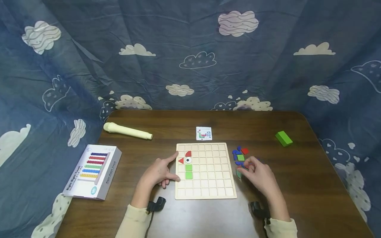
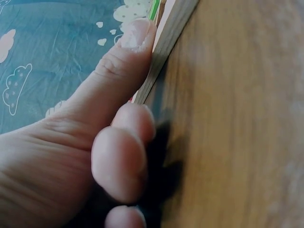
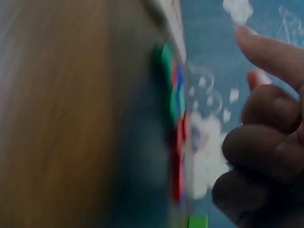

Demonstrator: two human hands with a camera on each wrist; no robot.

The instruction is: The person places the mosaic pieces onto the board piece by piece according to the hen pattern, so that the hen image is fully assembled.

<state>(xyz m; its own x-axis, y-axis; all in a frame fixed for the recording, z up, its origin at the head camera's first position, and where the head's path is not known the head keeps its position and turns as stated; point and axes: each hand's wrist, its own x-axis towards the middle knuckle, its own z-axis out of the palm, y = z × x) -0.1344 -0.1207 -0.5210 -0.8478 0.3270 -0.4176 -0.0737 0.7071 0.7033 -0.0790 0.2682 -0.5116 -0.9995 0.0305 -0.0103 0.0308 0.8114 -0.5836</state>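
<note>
Along the left edge of the wooden grid board (image 1: 205, 188), your left hand (image 1: 157, 172) rests with thumb and forefinger spread wide apart, both touching the rim, its remaining fingers bent beneath. Your right hand (image 1: 259, 177) hangs just beyond the board's right side, thumb and forefinger extended and parted, the others curled in; no piece shows between the fingertips. Near them lies a green piece (image 1: 239, 174), in front of loose blue, red and green pieces clustered on the table (image 1: 300, 195).

Square-sided and almost straight to you, the board lies flat. Its red triangle (image 1: 181, 161) points left, towards your left hand. Beside that, an eye tile (image 1: 188, 160) sits under a red quarter-round (image 1: 188, 154) whose curve faces upper left; two green squares (image 1: 189, 171) continue that column towards you.

Your right fingers cover part of the cluster, so you cannot count it. Your right wrist view is blurred; your left shows the board nearly edge-on. Both sleeves (image 1: 134, 219) are cut off below.
</note>
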